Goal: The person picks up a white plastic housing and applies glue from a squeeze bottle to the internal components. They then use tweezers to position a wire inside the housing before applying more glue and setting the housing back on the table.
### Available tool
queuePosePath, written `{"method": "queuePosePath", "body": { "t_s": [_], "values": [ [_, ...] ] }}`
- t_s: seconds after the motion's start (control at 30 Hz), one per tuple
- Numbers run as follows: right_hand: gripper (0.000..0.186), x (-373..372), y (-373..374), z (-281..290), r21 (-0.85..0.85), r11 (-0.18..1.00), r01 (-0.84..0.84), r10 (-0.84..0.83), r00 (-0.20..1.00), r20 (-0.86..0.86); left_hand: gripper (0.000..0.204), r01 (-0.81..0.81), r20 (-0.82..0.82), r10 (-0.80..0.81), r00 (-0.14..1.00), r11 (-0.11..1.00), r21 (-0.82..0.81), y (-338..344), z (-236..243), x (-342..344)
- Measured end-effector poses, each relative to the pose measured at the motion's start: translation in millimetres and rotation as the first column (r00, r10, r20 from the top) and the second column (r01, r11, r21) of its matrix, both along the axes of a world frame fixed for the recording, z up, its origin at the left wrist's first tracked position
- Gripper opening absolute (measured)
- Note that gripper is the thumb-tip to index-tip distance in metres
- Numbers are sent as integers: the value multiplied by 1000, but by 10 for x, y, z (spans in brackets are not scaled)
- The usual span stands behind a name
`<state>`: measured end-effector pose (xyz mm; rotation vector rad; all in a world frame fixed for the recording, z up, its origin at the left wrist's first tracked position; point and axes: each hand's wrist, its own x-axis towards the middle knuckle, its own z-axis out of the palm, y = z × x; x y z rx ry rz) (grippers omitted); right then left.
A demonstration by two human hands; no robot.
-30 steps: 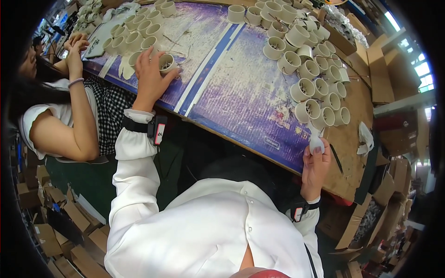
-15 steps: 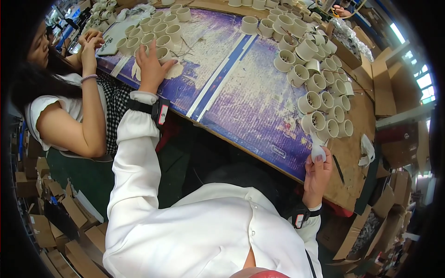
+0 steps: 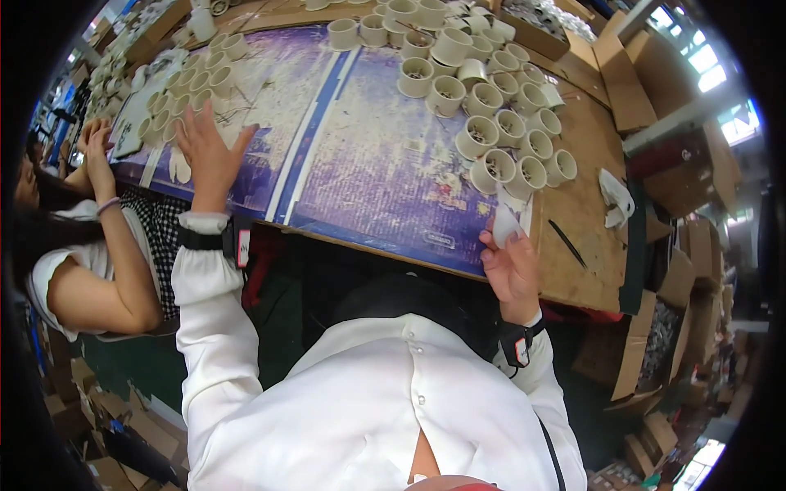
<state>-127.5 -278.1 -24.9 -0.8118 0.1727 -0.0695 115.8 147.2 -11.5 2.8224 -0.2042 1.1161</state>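
Observation:
My left hand (image 3: 211,155) is over the purple, worn tabletop sheet (image 3: 368,164), fingers spread and holding nothing. Its fingertips are by the near edge of a group of short cream cups (image 3: 199,80), with thin brown wires beside them. At the table's near right, my right hand (image 3: 512,266) is closed on a white, tapered object (image 3: 505,221) with a rounded body and narrow end; its exact kind is unclear. That narrow end points at the nearest cups of a larger right-hand group (image 3: 493,169), several of which have small dark bits inside.
A dark thin tool (image 3: 566,243) and a crumpled white bag (image 3: 616,199) lie on the bare brown board at right. On the left, a co-worker (image 3: 98,270) sits with hands together at the table. Open cardboard boxes (image 3: 655,335) stand around the floor.
The whole view has shifted, so the table appears further left and higher. My left hand has drawn back from the left cups toward me. My right hand still holds the white object.

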Motion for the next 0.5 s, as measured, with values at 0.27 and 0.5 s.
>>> {"method": "queuePosePath", "body": {
  "t_s": [0.27, 0.5],
  "values": [
    [45, 60, -37, 67, -101, 995, -5, 8, 1000, 30, 58, 546, -304, -784, 541, 602, -582, -1347, 257, -834],
    [41, 163, 29, 193, -497, 863, 87, -50, 995, 88, 59, 626, -288, -937, 198, 347, -698, -2181, 246, -1309]
  ]
}}
